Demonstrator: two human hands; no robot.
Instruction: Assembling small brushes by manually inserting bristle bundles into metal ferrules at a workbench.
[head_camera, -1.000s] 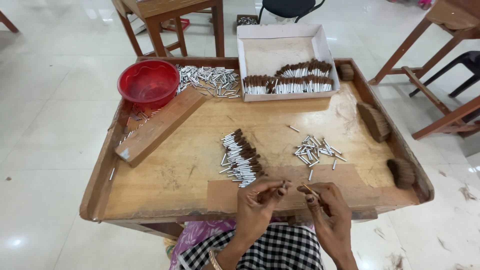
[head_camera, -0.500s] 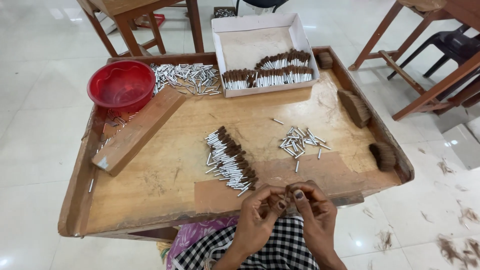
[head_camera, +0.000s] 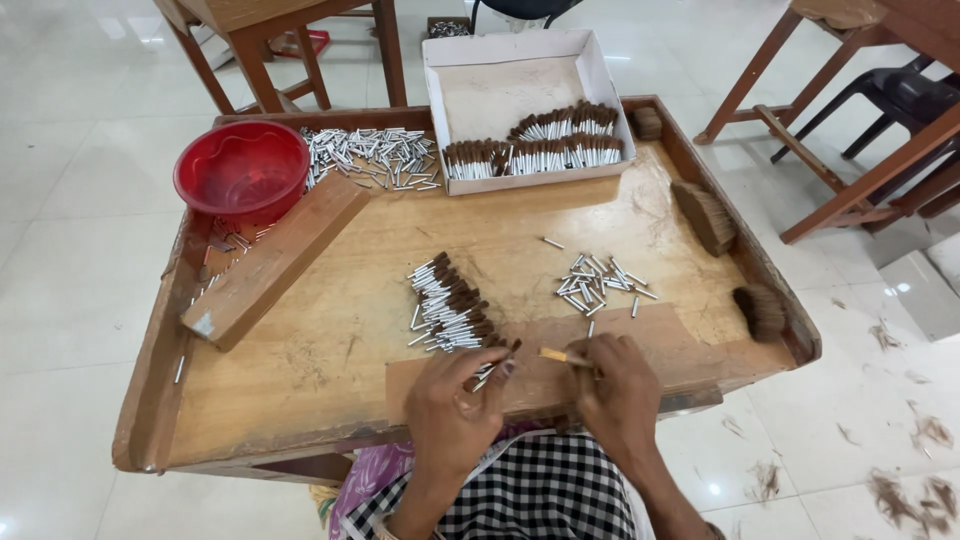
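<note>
Head view: you are pinching a small metal-sleeved brush tip between the closed fingers of your left hand, and your right hand is clamping a thin wooden stick aimed at it. Finished tips are piling just beyond your left fingers, empty sleeves beyond your right, both staying within easy reach.

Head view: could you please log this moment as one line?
left hand: holds brown-tipped tube | right hand: holds thin stick | finished pile ahead | loose tubes right | wooden tray
</note>
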